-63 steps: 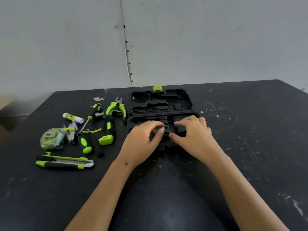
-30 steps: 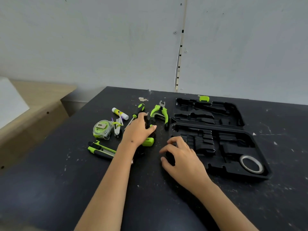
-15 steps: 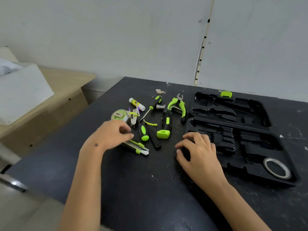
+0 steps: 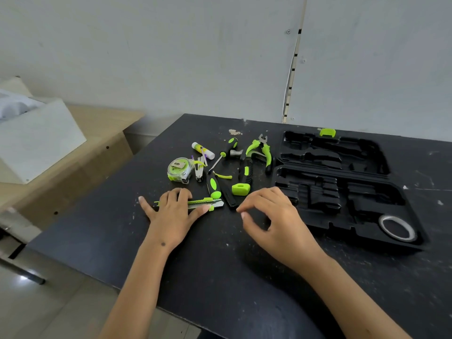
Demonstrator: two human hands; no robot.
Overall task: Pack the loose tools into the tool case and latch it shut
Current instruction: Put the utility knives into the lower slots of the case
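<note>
The black tool case [image 4: 415, 244] lies open at the right, its green latch [image 4: 327, 132] at the far rim. A tape roll [image 4: 397, 227] sits in its near right pocket. Left of the case lie the loose tools: hammer [image 4: 242, 178], pliers [image 4: 262, 150], two screwdrivers [image 4: 213, 185], tape measure [image 4: 179, 169], glue stick [image 4: 203, 150]. My left hand [image 4: 171, 216] covers the green utility knife [image 4: 208, 203] on the table, thumb on its near side, fingers over the far side. My right hand [image 4: 274, 216] hovers loosely curled by the case's near left corner, holding nothing.
The black table [image 4: 220, 277] ends close at the left and front, with floor below. A beige wooden cabinet [image 4: 97, 148] with a white box [image 4: 36, 138] on it stands to the left. A grey wall runs behind the table.
My left hand has come down from the tape measure area onto the utility knife. My right hand has lifted slightly off the case's corner. The view has shifted left.
</note>
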